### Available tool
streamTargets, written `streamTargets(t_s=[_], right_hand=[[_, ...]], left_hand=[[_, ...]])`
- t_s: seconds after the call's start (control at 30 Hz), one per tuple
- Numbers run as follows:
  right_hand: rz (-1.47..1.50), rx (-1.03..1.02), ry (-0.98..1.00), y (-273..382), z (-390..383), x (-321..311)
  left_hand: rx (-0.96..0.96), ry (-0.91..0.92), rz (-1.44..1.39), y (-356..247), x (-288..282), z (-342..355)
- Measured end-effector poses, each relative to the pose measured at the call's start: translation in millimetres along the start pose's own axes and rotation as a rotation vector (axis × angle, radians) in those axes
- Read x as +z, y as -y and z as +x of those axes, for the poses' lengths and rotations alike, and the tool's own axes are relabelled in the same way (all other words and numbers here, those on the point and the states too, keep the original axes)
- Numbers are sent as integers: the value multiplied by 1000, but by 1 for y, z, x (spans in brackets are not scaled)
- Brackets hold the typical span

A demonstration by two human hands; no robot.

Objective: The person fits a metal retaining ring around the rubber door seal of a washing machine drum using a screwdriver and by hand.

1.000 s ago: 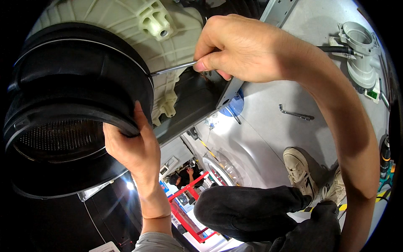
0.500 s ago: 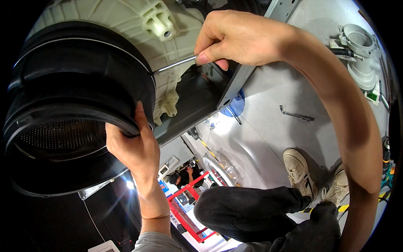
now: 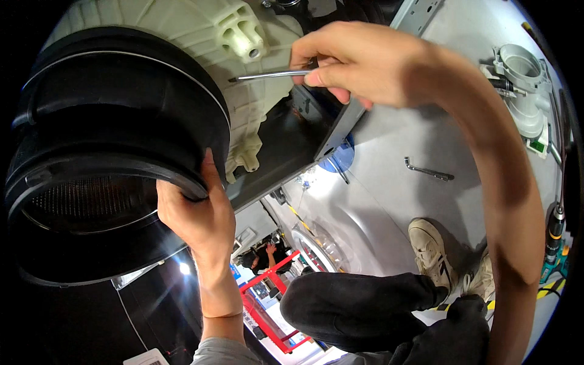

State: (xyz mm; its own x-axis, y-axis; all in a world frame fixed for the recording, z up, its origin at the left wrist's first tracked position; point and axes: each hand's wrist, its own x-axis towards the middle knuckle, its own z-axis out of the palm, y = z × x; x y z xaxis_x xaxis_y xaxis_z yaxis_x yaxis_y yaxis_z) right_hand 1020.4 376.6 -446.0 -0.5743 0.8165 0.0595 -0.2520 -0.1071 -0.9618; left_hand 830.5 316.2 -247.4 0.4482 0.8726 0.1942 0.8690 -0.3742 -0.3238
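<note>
Under the fingers of the left hand (image 3: 198, 213), the black rubber door gasket (image 3: 115, 121) of a washing-machine tub is being gripped at its folded lip; those fingers are curling closed over the rim, the thumb pressing along its outer edge. Inside the gasket, away from the fingers, the perforated metal drum (image 3: 85, 204) is showing. Just past the gasket, the cream plastic outer tub (image 3: 201, 30) is rising with its moulded ribs and a square boss.

Above and to the right, the right hand (image 3: 353, 61) is pinching a slim metal tool (image 3: 267, 75), its fingers closed narrowly round the near end while the far tip is pointing toward the tub wall just beside the gasket. Whether the tip is touching the plastic, I cannot tell.

Beyond the right fingers, a grey sheet-metal panel (image 3: 389, 182) is lying on the floor with a small bent metal key (image 3: 429, 171) on it, and a grey plastic pump housing (image 3: 523, 79) is sitting further off. The person's shoe (image 3: 432, 252) is resting beside the panel.

As a judgement: the thin tool may be slipping off the curved plastic and gouging or puncturing the rubber, since only fingertips are steadying it. The gasket lip could also be springing free if the left grip is loosening.
</note>
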Motion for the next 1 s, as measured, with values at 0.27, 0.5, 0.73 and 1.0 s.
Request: streamTargets(t_s=[0.27, 0.5, 0.73, 1.0], right_hand=[[166, -238, -461, 8, 16, 72], [180, -277, -561, 15, 33, 93], [192, -372, -675, 17, 37, 110], [109, -343, -690, 21, 42, 111]], left_hand=[[10, 30, 38, -2, 2, 1], [30, 10, 56, -2, 2, 3], [-22, 6, 14, -2, 3, 2], [-61, 18, -27, -1, 2, 2]])
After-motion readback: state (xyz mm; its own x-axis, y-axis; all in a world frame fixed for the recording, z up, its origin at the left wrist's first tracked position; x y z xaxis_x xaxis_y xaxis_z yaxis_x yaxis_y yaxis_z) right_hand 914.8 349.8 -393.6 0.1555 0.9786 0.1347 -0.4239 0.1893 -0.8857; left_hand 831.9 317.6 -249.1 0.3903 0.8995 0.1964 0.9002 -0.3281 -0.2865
